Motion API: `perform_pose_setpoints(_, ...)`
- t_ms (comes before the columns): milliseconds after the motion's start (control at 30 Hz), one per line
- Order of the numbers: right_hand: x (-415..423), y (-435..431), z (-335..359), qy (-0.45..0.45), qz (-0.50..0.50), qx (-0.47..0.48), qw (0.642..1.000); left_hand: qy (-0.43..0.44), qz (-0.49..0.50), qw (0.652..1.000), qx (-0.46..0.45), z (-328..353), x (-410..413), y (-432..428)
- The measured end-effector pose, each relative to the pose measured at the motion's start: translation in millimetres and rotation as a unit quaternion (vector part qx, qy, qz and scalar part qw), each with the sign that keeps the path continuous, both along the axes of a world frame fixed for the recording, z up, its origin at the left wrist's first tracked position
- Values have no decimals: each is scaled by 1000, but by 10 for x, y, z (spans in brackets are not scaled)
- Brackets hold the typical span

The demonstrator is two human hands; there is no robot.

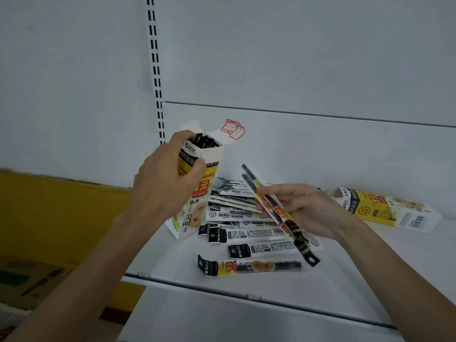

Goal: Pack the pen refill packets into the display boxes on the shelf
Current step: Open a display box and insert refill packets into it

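Pen refill packets, held bundle [281, 213]: a few thin packets pinched together in the right hand [306, 208]. They lie on a slant, with the refill tips up and to the left and the black hang-hole ends down and to the right. The grip of that hand is clamped on them, thumb on top and fingers curled under. We cannot count the bundle exactly.

Loose pile [237, 206]: more packets lie fanned and overlapping on the shelf [345, 280], below and behind the held bundle, most with their printed backs up. One packet [251, 266] lies apart at the front, yellow face up, nearest the shelf edge.

Upright display box [195, 196]: it stands tilted on the shelf just left of the pile, its base touching the shelf. The left hand [165, 183] wraps its upper part, the grip closed round it with the thumb on the near face. The top flap [233, 129] is folded open and back. Dark packet ends [202, 141] show inside the mouth.

Second display box [385, 208]: it lies on its side at the right of the shelf, beyond the right wrist and apart from the pile.

Surroundings: a white back panel carries a slotted upright [155, 70]. A yellow wall band [49, 206] is at the left, and below it is a cardboard carton [32, 280].
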State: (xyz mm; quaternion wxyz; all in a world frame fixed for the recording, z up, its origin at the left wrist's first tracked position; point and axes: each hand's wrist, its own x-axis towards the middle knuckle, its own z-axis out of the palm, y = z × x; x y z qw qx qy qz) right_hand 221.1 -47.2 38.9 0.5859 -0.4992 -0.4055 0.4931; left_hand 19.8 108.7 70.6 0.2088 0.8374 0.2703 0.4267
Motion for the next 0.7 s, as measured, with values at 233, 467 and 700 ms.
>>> perform_pose_setpoints(233, -4, -51, 47, 3, 14, 57, 998, 23, 4, 1000, 18, -10, 24, -33)
perform_pose_setpoints(467, -296, 22, 124, -289, -210, 39, 933, 24, 6, 1000, 19, -13, 20, -55)
perform_pose_setpoints(700, -326, 32, 369, -394, -277, 63, 874, 16, 18, 1000, 5, 12, -12, -75)
